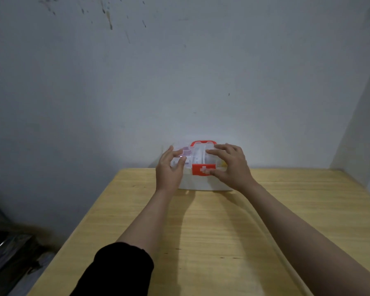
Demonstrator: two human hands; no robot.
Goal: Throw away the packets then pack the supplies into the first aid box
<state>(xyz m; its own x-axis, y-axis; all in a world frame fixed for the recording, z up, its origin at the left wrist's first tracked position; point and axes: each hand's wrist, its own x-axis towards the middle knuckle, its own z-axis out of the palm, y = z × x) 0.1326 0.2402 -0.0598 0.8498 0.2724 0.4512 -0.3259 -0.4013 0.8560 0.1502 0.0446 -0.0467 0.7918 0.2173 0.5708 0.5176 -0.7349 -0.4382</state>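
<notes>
A white first aid box stands at the far edge of the wooden table, against the wall. It has a clear lid, a red handle on top and a red latch with a white cross on the front. Supplies show faintly through the lid. My left hand grips the lid's left end, fingers on top. My right hand covers the right part of the lid, with its thumb at the red latch. No loose packets are visible on the table.
A grey-white wall rises right behind the box, and a second wall closes in at the right. Dark clutter lies on the floor to the left of the table.
</notes>
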